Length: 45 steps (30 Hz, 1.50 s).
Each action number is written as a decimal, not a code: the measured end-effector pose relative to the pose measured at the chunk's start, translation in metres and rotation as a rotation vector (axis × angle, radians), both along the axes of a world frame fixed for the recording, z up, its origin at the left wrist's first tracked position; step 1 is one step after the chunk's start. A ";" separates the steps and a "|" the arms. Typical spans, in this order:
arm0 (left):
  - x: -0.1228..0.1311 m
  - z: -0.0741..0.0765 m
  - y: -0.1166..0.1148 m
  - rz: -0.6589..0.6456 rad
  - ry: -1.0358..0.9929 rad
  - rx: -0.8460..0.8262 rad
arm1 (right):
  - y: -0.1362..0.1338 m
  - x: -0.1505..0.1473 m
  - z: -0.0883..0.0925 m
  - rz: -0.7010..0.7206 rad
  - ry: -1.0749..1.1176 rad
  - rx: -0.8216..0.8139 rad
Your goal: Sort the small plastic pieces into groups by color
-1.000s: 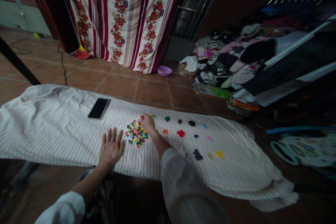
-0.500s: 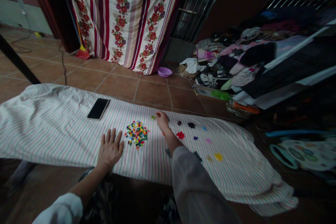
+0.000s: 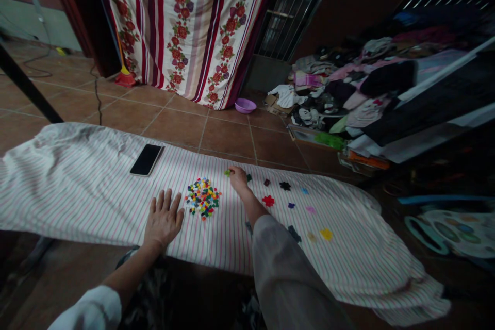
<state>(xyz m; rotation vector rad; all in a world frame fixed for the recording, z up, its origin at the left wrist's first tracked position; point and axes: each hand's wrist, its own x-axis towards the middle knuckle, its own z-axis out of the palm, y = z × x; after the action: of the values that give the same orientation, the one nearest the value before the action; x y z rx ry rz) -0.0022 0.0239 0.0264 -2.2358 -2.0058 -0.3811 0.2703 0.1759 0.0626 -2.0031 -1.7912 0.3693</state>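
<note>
A mixed pile of small coloured pieces (image 3: 203,198) lies on the striped cloth (image 3: 104,185). Flat on the cloth just left of it, my left hand (image 3: 164,219) has its fingers spread and holds nothing. My right hand (image 3: 238,179) is beyond the pile, its fingertips pinched together at a small lime-green cluster (image 3: 227,172). What sits between those fingertips is too small to make out. To the right lie single-colour clusters, among them a red one (image 3: 268,200), a black one (image 3: 285,185) and a yellow one (image 3: 326,233). My right forearm hides part of the cloth.
A phone (image 3: 147,160) lies on the cloth at the left. Past the far edge are the tiled floor, a purple basin (image 3: 245,105) and a floral curtain (image 3: 185,31). Clothes (image 3: 340,82) are heaped at the right, with a patterned plastic item (image 3: 456,232) nearer.
My right hand has shifted slightly at the lime-green cluster, its fingers still pinched. The left hand stays flat in place. The view has turned a little, moving the scene slightly right.
</note>
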 end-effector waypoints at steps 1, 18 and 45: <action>0.000 0.001 0.000 0.000 -0.001 -0.008 | 0.000 0.000 -0.001 -0.010 0.005 -0.013; 0.000 0.001 -0.001 -0.003 -0.078 0.014 | -0.009 0.000 -0.010 -0.043 0.041 0.057; 0.000 0.006 -0.002 -0.004 -0.078 0.019 | -0.080 -0.083 -0.064 0.068 0.216 0.360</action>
<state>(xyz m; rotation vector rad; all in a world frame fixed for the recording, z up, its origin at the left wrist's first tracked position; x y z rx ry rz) -0.0023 0.0216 0.0327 -2.2482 -2.0262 -0.4929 0.1870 0.0964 -0.0010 -1.5959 -1.6583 0.2506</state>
